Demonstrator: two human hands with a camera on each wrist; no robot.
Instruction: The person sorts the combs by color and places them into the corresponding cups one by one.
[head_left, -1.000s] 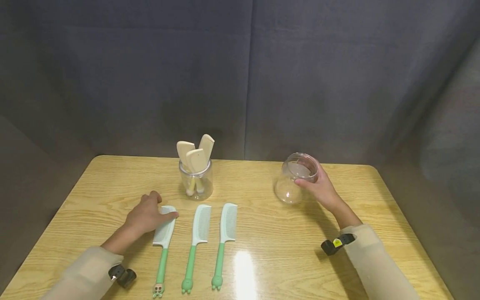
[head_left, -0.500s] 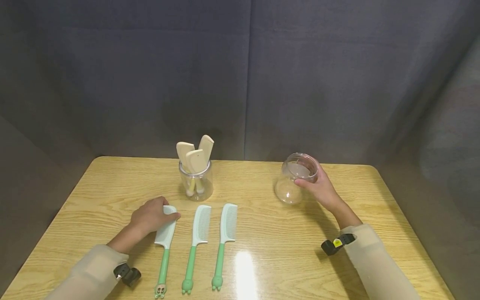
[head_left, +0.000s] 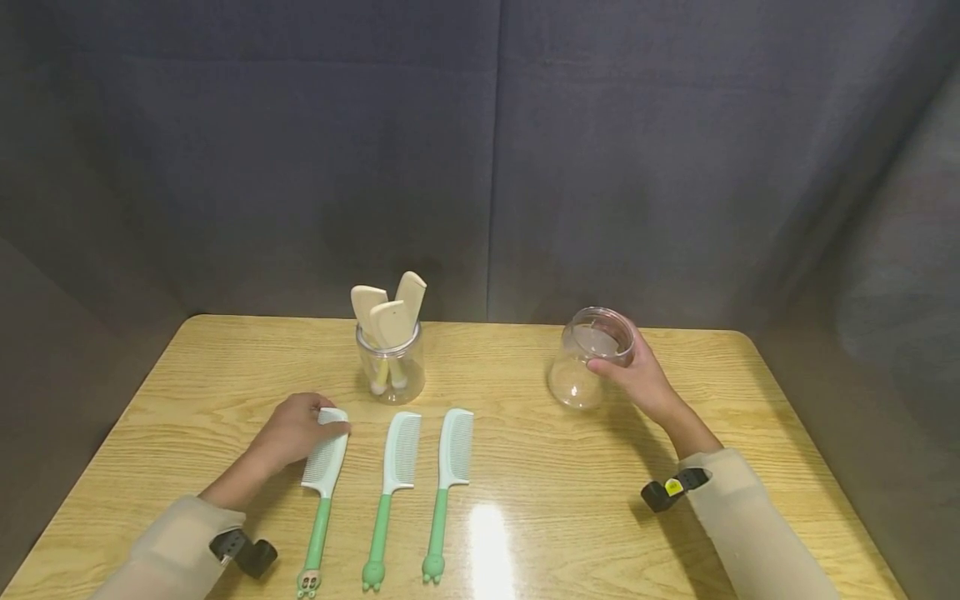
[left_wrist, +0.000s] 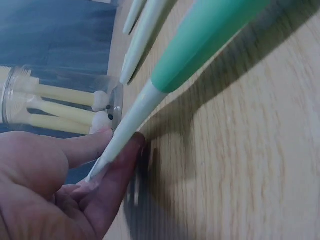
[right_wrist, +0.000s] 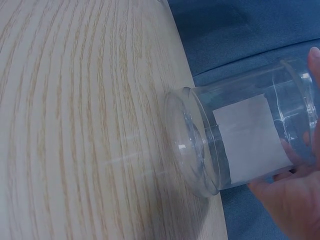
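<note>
My left hand (head_left: 318,423) pinches the white toothed head of the leftmost green-handled comb (head_left: 322,475). The left wrist view shows the fingers (left_wrist: 120,165) curled under the comb (left_wrist: 200,50), which casts a shadow on the wood. Two more matching combs (head_left: 397,467) (head_left: 448,458) lie parallel to its right. My right hand (head_left: 622,367) grips an empty clear jar (head_left: 577,367), tilted with its mouth up. In the right wrist view the jar (right_wrist: 235,140) carries a white label and its base touches the table (right_wrist: 75,125).
A clear jar (head_left: 390,367) holding three wooden combs stands behind the green combs, also seen close by as the jar (left_wrist: 60,105) in the left wrist view. The wooden table (head_left: 525,500) is backed by a dark curtain. Black wrist cameras sit on both sleeves.
My left hand's fingers have curled round the head of the leftmost comb, and the comb has shifted slightly left. The right hand and its jar have barely moved.
</note>
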